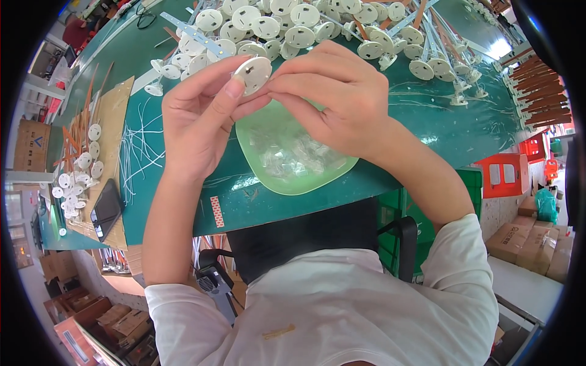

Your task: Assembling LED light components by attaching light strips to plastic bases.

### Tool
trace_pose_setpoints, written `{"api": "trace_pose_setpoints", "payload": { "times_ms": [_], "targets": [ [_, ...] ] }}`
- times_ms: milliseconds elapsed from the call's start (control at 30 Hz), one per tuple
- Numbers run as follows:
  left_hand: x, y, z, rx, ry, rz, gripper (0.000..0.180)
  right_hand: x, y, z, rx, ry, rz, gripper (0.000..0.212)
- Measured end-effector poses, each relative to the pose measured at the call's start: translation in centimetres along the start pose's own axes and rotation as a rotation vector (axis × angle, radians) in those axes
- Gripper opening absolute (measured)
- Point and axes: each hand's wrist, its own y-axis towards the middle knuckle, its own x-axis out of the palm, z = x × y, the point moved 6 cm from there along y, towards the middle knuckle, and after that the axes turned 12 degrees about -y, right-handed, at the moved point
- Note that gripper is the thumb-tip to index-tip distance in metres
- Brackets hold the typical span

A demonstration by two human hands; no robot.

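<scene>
Your left hand (198,116) has the white disc (253,76) pinched, thumb on the near face, fingers behind; disc tilted, its slotted face showing. Your right hand (345,91) is just right of it, fingertips drawn together by the disc's right edge; can't tell whether they grasp anything or touch the disc. Below the grip: green bowl (247,141), clear small pieces (299,155) inside. Beyond the grip: heap of similar white discs (300,37) on the green table (427,122). Left of the grip, nearer you: dark phone (107,208) on cardboard (116,116).
</scene>
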Motion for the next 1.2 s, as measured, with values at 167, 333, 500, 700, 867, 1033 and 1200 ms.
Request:
{"api": "trace_pose_setpoints", "payload": {
  "times_ms": [167,333,500,700,867,1033,1200],
  "targets": [
    [0.0,0.0,0.4,0.002,0.003,-0.004,0.03,0.0,0.2,0.0,-0.009,-0.002,0.01,0.022],
    [0.2,0.1,0.3,0.018,0.002,-0.02,0.031,-0.4,0.1,0.1,0.004,-0.05,0.033,0.017],
    [0.8,-0.3,0.6,0.122,0.052,-0.127,0.041,-1.8,0.3,0.3,0.106,-0.063,0.116,0.012],
    [0.5,-0.9,0.9,0.207,0.186,-0.052,0.06,-1.9,-0.2,-1.4,0.022,0.124,0.163,0.014],
    [0.6,-1.1,0.7,0.196,0.21,-0.046,0.066,-1.4,-0.6,-1.5,0.039,0.116,0.208,0.019],
    [0.7,-1.4,0.4,0.2,0.142,-0.073,0.071,-1.5,-0.6,-1.3,0.04,0.09,0.233,0.021],
    [0.7,-1.3,0.5,0.256,0.192,-0.103,0.066,-1.4,-0.6,-1.5,0.034,0.094,0.217,0.021]
  ]
}}
